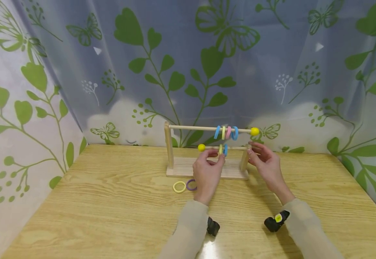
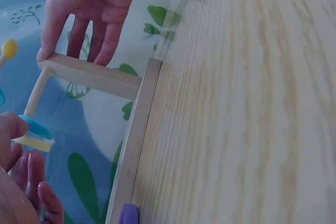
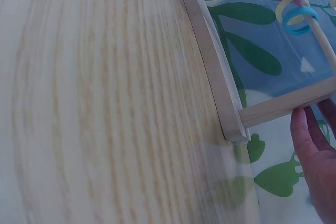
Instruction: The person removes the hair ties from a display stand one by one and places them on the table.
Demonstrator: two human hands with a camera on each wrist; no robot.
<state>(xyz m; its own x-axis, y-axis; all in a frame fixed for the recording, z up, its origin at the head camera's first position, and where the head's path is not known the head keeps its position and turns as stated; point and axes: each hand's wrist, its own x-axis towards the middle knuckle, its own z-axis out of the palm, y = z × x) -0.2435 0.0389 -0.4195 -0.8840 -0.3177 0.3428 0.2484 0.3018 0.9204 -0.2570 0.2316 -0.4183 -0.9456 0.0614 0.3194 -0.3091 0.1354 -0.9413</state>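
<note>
On the table stands a wooden ring rack (image 1: 184,167) with two horizontal rods. My left hand (image 1: 207,172) is at the lower rod and pinches a blue ring (image 2: 35,127) and a pale yellow ring (image 2: 34,143) that hang side by side on it. My right hand (image 1: 267,167) holds the top of the short right post (image 3: 289,100), thumb in front and fingers behind. Above, the upper rod (image 1: 194,127) carries several rings, blue, yellow and pink. Each rod ends in a yellow ball, one at upper right (image 1: 254,131), the other at lower left (image 1: 201,147).
Left of my left wrist, a yellow ring (image 1: 179,187) and a purple ring (image 1: 191,185) lie flat on the wood-grain table (image 1: 110,208), in front of the rack base. A leaf-patterned curtain (image 1: 175,90) hangs behind the table.
</note>
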